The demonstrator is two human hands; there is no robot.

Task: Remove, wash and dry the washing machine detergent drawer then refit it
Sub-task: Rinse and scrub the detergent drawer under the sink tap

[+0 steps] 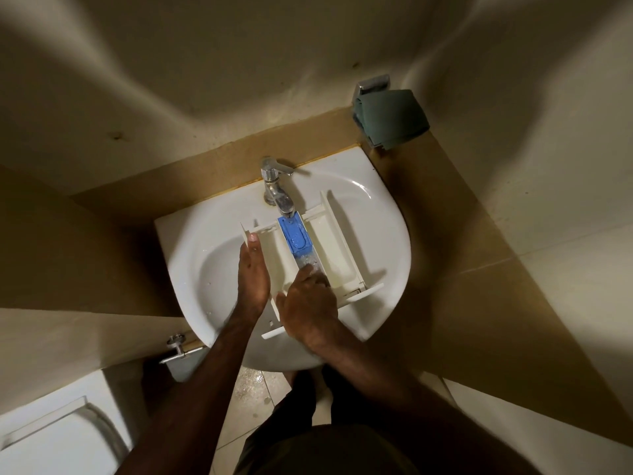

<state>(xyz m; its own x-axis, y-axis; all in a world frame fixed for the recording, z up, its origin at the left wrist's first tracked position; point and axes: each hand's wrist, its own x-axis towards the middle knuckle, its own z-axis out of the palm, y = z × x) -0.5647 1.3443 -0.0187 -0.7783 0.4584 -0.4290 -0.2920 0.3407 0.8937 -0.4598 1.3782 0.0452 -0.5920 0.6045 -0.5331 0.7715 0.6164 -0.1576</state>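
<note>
The white detergent drawer (pixel 337 250) lies in the white basin (pixel 383 217), its front panel toward me. A blue insert (pixel 295 236) sits in its middle channel, right under the chrome tap (pixel 277 186), and water runs onto it. My left hand (pixel 252 272) lies flat along the drawer's left wall, steadying it. My right hand (pixel 308 306) rests on the near end of the drawer, fingers reaching into the wet middle channel below the blue insert.
A dark green cloth (pixel 390 118) hangs on a chrome holder on the wall at the back right. A toilet lid (pixel 58 437) is at the lower left, with a chrome wall valve (pixel 176 347) beside it. The floor tiles under the basin are wet.
</note>
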